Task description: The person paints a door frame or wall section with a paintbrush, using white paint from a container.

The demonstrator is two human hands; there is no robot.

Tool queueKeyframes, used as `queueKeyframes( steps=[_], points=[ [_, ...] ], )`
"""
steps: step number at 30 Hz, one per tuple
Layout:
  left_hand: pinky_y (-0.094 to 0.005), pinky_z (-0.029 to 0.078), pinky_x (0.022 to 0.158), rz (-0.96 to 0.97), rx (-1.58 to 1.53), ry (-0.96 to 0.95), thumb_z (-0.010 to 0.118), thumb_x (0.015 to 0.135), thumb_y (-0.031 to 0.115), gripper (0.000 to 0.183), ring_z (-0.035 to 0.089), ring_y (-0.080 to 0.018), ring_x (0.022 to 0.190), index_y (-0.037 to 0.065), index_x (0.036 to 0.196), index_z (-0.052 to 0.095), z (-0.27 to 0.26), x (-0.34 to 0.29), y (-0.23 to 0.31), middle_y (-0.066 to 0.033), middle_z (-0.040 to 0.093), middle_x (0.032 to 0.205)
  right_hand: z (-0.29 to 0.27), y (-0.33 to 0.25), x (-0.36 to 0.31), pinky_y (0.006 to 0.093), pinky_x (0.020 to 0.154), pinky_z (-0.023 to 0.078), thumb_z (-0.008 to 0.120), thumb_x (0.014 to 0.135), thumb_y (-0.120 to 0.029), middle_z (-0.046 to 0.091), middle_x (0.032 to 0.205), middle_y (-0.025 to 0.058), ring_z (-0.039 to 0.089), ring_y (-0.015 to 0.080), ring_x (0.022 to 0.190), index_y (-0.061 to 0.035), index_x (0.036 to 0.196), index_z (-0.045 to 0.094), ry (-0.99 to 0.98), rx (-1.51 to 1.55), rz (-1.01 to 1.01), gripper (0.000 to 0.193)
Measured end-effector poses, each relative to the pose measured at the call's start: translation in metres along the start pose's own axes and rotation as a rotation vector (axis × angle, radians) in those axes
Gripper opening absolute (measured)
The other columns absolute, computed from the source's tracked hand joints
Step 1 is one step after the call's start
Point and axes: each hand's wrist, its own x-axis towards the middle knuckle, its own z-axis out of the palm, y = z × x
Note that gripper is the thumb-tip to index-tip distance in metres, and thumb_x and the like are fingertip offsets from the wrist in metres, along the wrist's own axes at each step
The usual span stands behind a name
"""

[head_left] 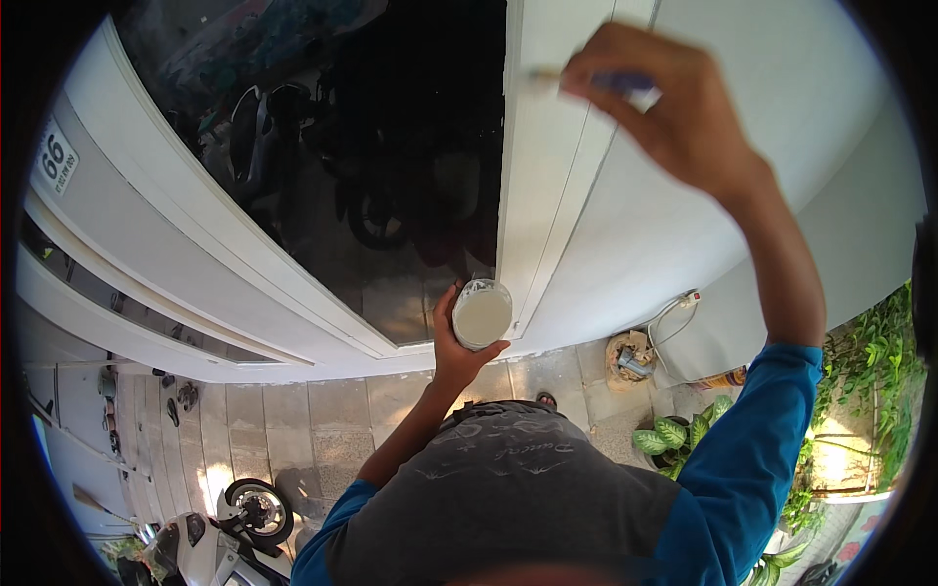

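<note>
My left hand is wrapped round a clear cup of off-white paint, held upright in front of my chest. My right hand is raised at the upper right, its fingers closed on a small paintbrush with a bluish-purple handle. The brush tip points left, over the white window frame; whether it touches the wood I cannot tell. Both brush and fingers are blurred. Dark reflective glass lies left of the frame.
A white wall runs to the right. Below it stand a paper bag with a grey object inside and a potted plant. A motorcycle is parked at the lower left on the paved floor, with footwear by the wall.
</note>
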Motion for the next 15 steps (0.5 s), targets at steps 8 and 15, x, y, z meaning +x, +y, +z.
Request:
queueKeyframes(
  steps=[8, 15],
  points=[
    [-0.0417, 0.047, 0.110, 0.018, -0.007, 0.018, 0.095, 0.065, 0.012, 0.118, 0.053, -0.0279, 0.132, 0.007, 0.157, 0.021, -0.002, -0.001, -0.003, -0.0156, 0.045, 0.145, -0.036, 0.012, 0.035, 0.0297, 0.061, 0.055, 0.078, 0.086, -0.005, 0.071, 0.090, 0.0087, 0.070, 0.0205, 0.077, -0.0034, 0.094, 0.072, 0.265, -0.468, -0.431, 0.011],
    [-0.0419, 0.045, 0.111, 0.014, -0.028, -0.014, 0.095, 0.065, 0.011, 0.119, 0.052, -0.0280, 0.133, 0.007, 0.157, 0.021, 0.004, -0.005, -0.005, -0.0154, 0.043, 0.146, 0.072, -0.034, -0.101, 0.0308, 0.068, 0.062, 0.073, 0.080, -0.014, 0.063, 0.091, 0.0024, 0.068, 0.0190, 0.089, -0.0098, 0.088, 0.067, -0.280, -0.164, -0.188, 0.011]
  ],
)
